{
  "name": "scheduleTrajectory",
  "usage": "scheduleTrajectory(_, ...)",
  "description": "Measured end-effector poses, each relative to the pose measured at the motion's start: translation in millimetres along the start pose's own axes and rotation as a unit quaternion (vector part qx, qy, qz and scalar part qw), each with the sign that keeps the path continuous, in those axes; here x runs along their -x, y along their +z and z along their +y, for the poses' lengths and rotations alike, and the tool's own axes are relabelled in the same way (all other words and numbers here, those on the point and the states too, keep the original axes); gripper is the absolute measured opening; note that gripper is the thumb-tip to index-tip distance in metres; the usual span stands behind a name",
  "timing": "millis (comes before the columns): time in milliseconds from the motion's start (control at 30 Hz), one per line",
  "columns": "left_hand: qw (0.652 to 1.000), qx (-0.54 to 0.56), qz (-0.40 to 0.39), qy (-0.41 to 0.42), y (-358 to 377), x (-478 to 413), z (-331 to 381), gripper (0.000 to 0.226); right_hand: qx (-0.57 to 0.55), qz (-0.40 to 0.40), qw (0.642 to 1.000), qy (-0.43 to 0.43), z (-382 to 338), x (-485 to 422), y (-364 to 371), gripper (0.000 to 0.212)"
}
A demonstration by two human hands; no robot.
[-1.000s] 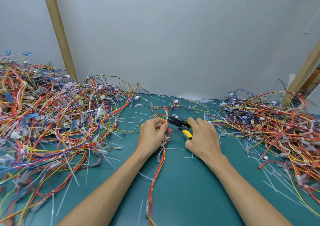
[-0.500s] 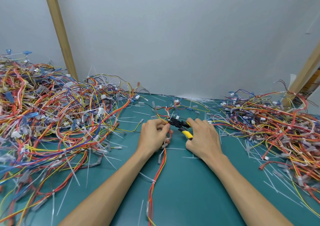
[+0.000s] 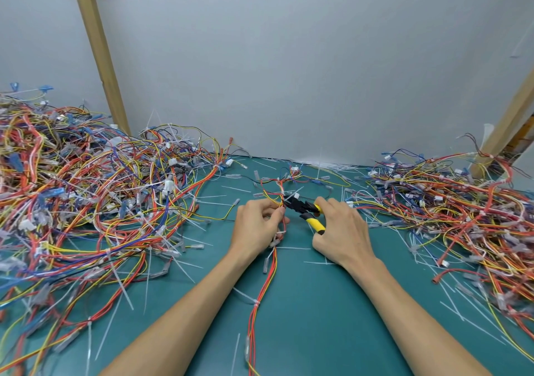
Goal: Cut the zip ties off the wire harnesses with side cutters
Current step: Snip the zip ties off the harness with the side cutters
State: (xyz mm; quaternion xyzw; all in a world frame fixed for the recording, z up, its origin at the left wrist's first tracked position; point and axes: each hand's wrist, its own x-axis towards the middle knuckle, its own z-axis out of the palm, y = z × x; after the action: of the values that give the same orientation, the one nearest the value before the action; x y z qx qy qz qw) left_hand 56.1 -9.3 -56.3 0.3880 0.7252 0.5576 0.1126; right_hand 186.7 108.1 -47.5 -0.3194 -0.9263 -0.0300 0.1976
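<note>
Fingers (image 3: 274,216) of the left hand (image 3: 255,230) are curled and pinch a wire harness (image 3: 267,277) of red, orange and yellow leads. The harness runs from that pinch back toward the person between the two forearms, and fans out beyond the fingertips toward the wall.

The right hand (image 3: 344,231) is curled round the yellow handles of the side cutters (image 3: 303,208). The black head of the tool points left and meets the harness just beyond the left fingertips. Whether the blades are closed on anything cannot be told.

A white zip tie (image 3: 279,232) sits on the harness directly below the left fingers. A second tie (image 3: 255,302) binds it nearer the person.

A large pile of harnesses (image 3: 86,202) lies well left of the fingers, and a smaller pile (image 3: 462,217) well right of them. Loose cut ties (image 3: 291,248) are scattered across the green mat (image 3: 318,326) around both hands. A wooden post (image 3: 99,58) stands behind the left pile.
</note>
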Motion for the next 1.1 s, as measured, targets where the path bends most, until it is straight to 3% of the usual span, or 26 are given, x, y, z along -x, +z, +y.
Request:
scheduleTrajectory(267,1.0,-0.004,-0.008,-0.003,0.6,1.2,1.2,0.023,0.008,-0.001,1.0,0.01,-2.6,-0.2,0.1,0.024)
scheduleTrajectory(433,0.999,0.043,0.018,-0.022,-1.5,1.1,2.7,0.02,-0.017,0.004,1.0,0.01,5.3,-1.0,3.1,0.047)
scheduleTrajectory(767,1.0,-0.013,-0.013,0.017,1.1,0.7,-0.2,0.025,0.001,0.003,1.0,0.001,-1.1,-1.6,1.6,0.03)
scheduleTrajectory(1000,1.0,-0.02,-0.012,0.011,1.4,0.2,-0.4,0.026,0.004,0.011,1.0,-0.005,1.9,-1.0,5.4,0.043)
scheduleTrajectory(1100,0.999,-0.028,-0.012,0.01,1.3,0.1,-0.5,0.025,0.003,0.007,1.0,-0.005,0.2,-1.2,3.4,0.035)
